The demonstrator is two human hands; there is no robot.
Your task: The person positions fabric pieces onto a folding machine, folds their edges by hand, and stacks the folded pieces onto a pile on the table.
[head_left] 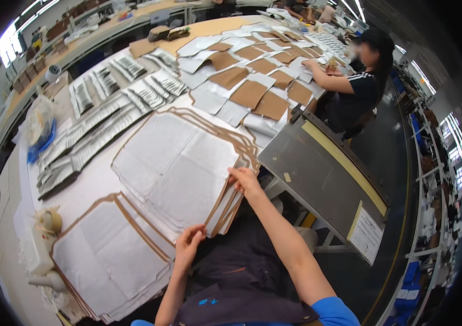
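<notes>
In front of me lies a stack of large white-faced panels with brown edges (174,163), fanned out along its right side. My right hand (245,182) pinches the right edge of the top panel. Lower down, my left hand (189,244) has its fingers curled and closed at the panel's near corner; its thumb is partly hidden. A second stack of similar panels (108,250) lies to the left, with brown strips showing along its top and right edges.
Bundles of narrow grey-white pieces (100,130) and rows of brown and white pieces (253,95) cover the far table. A tilted dark board (323,174) stands at right. Another person (361,81) works beyond it. A tape roll (51,220) sits at left.
</notes>
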